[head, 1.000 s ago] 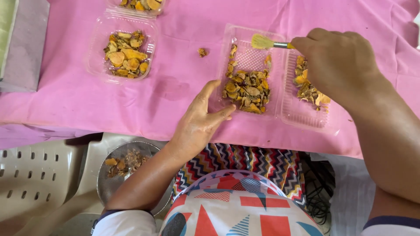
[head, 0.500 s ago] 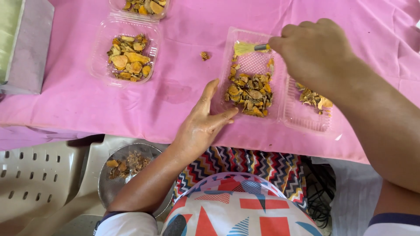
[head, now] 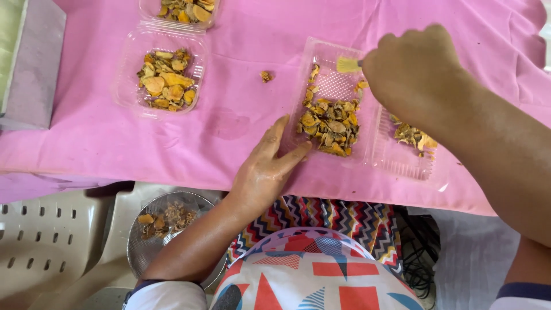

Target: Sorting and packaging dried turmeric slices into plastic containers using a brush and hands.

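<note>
Grip first: the left hand [head: 265,172] isn't holding anything, it's laid flat and open on the pink cloth [head: 103,143] with its fingertips pressed against the near left edge of the clear plastic clamshell tray [head: 336,86], just steadying it. The right hand [head: 414,72] is closed around the handle of a small brush [head: 348,64], whose yellow bristles sit at the far end of that tray's left half.

Going left to right: there's a grey block [head: 34,63] at the far left edge, then a clear tub of orange-yellow dried slices [head: 163,80] with a second tub [head: 185,10] behind it, half out of view. One stray slice [head: 266,76] lies alone on the cloth. Then the open clamshell, with a heap of dried slices [head: 330,120] bunched toward its near end and a smaller scatter [head: 413,135] in the right half, partly under the right forearm.

Handling-wise, I'd guess that tray is featherlight, thin and flexy, and slick on cloth, so it'll skate unless pinned by the rim like the left hand is doing. The slices look dry, brittle and crumbly, so a brush makes more sense than fingers.

The cloth is wrinkled, with a faint stain near the middle. Below the table edge there's a metal sieve [head: 166,229] with more bits on a white plastic chair [head: 46,247], plus dark cables [head: 419,252] on the floor.
</note>
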